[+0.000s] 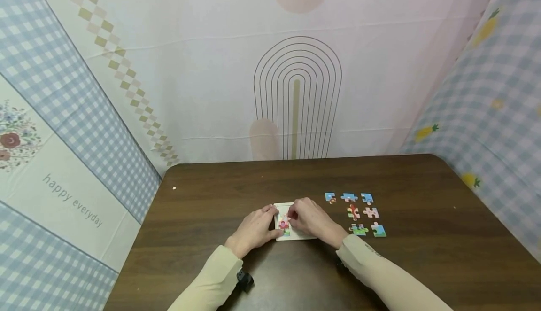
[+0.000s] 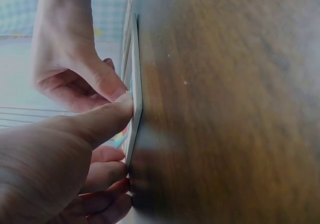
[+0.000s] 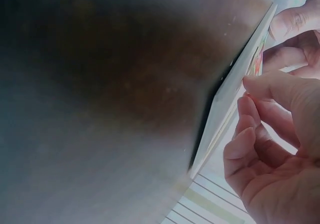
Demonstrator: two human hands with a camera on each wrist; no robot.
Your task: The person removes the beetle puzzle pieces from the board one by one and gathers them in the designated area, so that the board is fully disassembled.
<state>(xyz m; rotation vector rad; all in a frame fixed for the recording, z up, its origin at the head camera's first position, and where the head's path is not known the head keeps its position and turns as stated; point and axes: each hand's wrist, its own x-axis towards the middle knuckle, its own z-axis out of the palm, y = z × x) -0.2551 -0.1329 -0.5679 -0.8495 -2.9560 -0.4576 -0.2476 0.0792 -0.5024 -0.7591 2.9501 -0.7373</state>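
Observation:
A white puzzle tray lies flat on the table, with joined pink, red and green puzzle pieces along its left side. My left hand holds the tray's left side, thumb at the near corner and fingers along the far part. In the left wrist view, the left thumb presses on the tray's raised edge. Over the tray, my right hand pinches a puzzle piece low beside the joined ones; its fingertips mostly hide that piece. The right wrist view shows the right thumb and forefinger close together at the tray's surface.
To the right of the tray, several loose puzzle pieces lie spread in rough rows on the dark wooden table. A small white speck sits near the table's far left. A patterned cloth hangs behind the table.

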